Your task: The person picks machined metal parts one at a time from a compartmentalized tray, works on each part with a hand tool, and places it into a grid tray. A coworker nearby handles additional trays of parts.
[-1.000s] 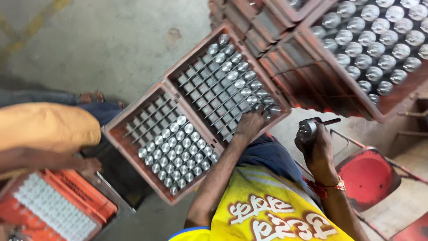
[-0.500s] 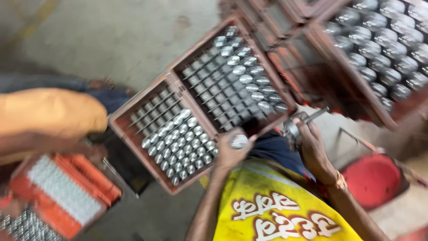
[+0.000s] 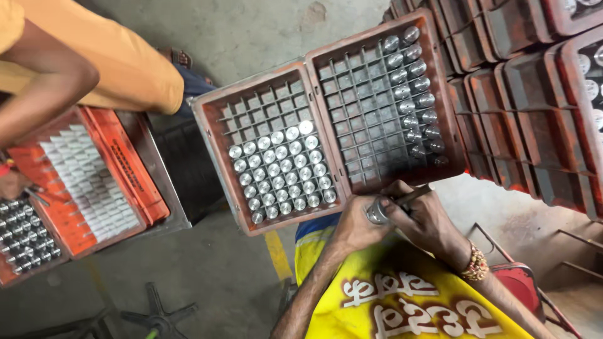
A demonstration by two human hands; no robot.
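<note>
Two hands met at lower centre of frame: left hand (image 3: 353,225) gripped a small metal cylinder (image 3: 377,212), right hand (image 3: 426,216) held a thin tool (image 3: 411,196) against it, just below the gridded red tray (image 3: 326,125).

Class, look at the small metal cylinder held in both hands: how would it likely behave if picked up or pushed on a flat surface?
The cylinder looks like solid polished metal, so probably stiff, heavy for its size and somewhat slippery. On its round side it would likely roll; the gridded tray keeps others upright.
</note>
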